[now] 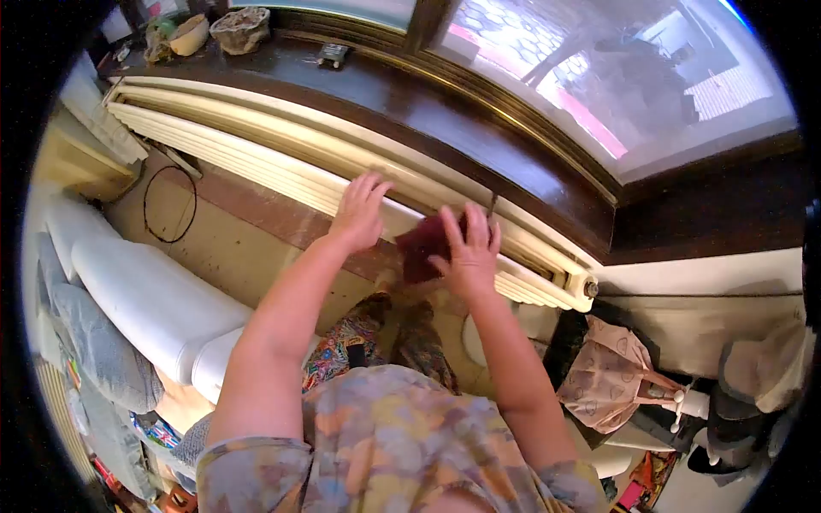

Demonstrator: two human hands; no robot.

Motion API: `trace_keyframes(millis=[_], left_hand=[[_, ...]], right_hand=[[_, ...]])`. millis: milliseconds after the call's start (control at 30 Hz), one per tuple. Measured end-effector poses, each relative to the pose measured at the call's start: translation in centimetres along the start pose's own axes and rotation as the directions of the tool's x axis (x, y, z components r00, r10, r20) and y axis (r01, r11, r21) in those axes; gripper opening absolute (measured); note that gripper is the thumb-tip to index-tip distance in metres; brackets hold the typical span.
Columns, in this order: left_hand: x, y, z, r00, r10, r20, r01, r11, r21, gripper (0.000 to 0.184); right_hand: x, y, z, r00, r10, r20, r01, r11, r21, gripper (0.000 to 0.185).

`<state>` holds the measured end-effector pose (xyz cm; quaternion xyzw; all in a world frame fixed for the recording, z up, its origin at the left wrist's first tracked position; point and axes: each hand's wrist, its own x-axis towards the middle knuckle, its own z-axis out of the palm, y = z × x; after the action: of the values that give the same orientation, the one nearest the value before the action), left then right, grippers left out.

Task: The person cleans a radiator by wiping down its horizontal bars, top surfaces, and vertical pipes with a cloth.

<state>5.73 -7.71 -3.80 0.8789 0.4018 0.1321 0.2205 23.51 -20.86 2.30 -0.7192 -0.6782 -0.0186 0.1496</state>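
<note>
A long cream radiator runs under the dark wooden windowsill. My left hand is at its front edge, with fingers stretched out over the top and nothing in them. To the right, my right hand has a dark red cloth between its thumb and fingers. The cloth hangs against the radiator's front and top, slightly blurred. Part of it is hidden behind my fingers.
On the windowsill stand a pale bowl, a rough stone-like pot and a small dark box. A white sofa is at left, near a black cable loop. A pink bag lies at right.
</note>
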Motion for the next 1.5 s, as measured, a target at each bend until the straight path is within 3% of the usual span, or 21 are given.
trace_keyframes(millis=[33, 67, 133, 167, 233, 367, 533, 633, 700, 733, 833, 867, 933, 1033, 1133, 1267, 1500], left_hand=[[-0.3, -0.2, -0.9, 0.999, -0.03, -0.041, 0.034, 0.994, 0.1, 0.065], [-0.3, -0.9, -1.6, 0.998, -0.042, -0.051, 0.047, 0.994, 0.1, 0.065], [-0.7, -2.5, -2.7, 0.965, -0.247, -0.088, 0.26, 0.944, 0.203, 0.066], [-1.0, -2.2, -4.5, 0.946, -0.324, 0.023, 0.313, 0.928, 0.2, 0.069], [-1.1, -3.8, -3.8, 0.968, -0.245, 0.058, 0.223, 0.941, 0.256, 0.073], [-0.4, -3.2, -3.4, 0.944, -0.313, 0.102, 0.281, 0.928, 0.244, 0.078], [-0.6, -3.0, -4.1, 0.93, -0.326, 0.169, 0.285, 0.93, 0.231, 0.083], [-0.2, -3.1, -4.1, 0.915, -0.342, 0.214, 0.295, 0.929, 0.226, 0.082], [-0.1, -3.5, -3.0, 0.924, -0.344, 0.168, 0.278, 0.905, 0.322, 0.081], [-0.2, -3.3, -3.5, 0.928, -0.327, 0.18, 0.278, 0.927, 0.252, 0.081], [-0.2, -3.3, -4.2, 0.92, -0.317, 0.23, 0.251, 0.928, 0.276, 0.082], [-0.4, -4.0, -3.4, 0.949, -0.271, 0.16, 0.239, 0.951, 0.194, 0.084], [-0.4, -4.4, -3.9, 0.947, -0.261, 0.19, 0.225, 0.956, 0.19, 0.084], [-0.4, -4.8, -3.8, 0.963, -0.223, 0.151, 0.204, 0.97, 0.134, 0.084], [-0.4, -4.4, -4.1, 0.957, -0.234, 0.17, 0.206, 0.964, 0.166, 0.085], [-0.7, -4.8, -3.6, 0.966, -0.212, 0.147, 0.172, 0.954, 0.246, 0.085], [-0.5, -4.9, -3.8, 0.962, -0.219, 0.163, 0.169, 0.947, 0.271, 0.08]], right_hand=[[0.0, -0.2, 1.2, 0.994, -0.034, 0.104, 0.044, 0.995, -0.095, 0.082], [0.0, -0.2, 1.8, 0.995, -0.043, 0.093, 0.054, 0.991, -0.118, 0.073], [-0.9, 1.4, 3.7, 0.995, -0.072, 0.063, 0.082, 0.982, -0.172, 0.068], [-1.0, 1.7, 3.4, 0.996, -0.087, 0.032, 0.092, 0.97, -0.227, 0.064], [-0.9, 2.0, 2.5, 0.991, -0.123, 0.058, 0.132, 0.972, -0.193, 0.059], [-0.3, 1.2, 2.8, 0.996, -0.09, 0.017, 0.092, 0.971, -0.22, 0.061], [1.5, 0.9, 5.4, 0.991, 0.023, 0.133, 0.03, 0.923, -0.384, 0.068], [1.8, 0.9, 6.1, 0.994, -0.022, 0.108, 0.063, 0.917, -0.393, 0.064], [2.4, 0.5, 6.3, 0.992, -0.019, 0.128, 0.067, 0.922, -0.381, 0.063], [2.9, -0.2, 6.8, 0.991, -0.034, 0.131, 0.081, 0.925, -0.371, 0.062], [6.1, -3.9, 7.7, 0.986, -0.084, 0.141, 0.118, 0.961, -0.249, 0.057], [7.4, -5.2, 8.4, 0.982, -0.121, 0.145, 0.156, 0.952, -0.263, 0.051], [9.6, -7.8, 10.4, 0.985, -0.129, 0.112, 0.149, 0.968, -0.2, 0.042], [10.8, -9.4, 11.3, 0.989, -0.107, 0.1, 0.121, 0.982, -0.144, 0.045], [9.9, -7.8, 9.5, 0.983, -0.151, 0.106, 0.156, 0.987, -0.034, 0.057], [7.5, -4.4, 7.9, 0.97, -0.038, 0.24, 0.051, 0.998, -0.047, 0.058], [2.2, 3.0, 4.7, 0.963, -0.091, 0.253, 0.134, 0.978, -0.157, 0.053]])
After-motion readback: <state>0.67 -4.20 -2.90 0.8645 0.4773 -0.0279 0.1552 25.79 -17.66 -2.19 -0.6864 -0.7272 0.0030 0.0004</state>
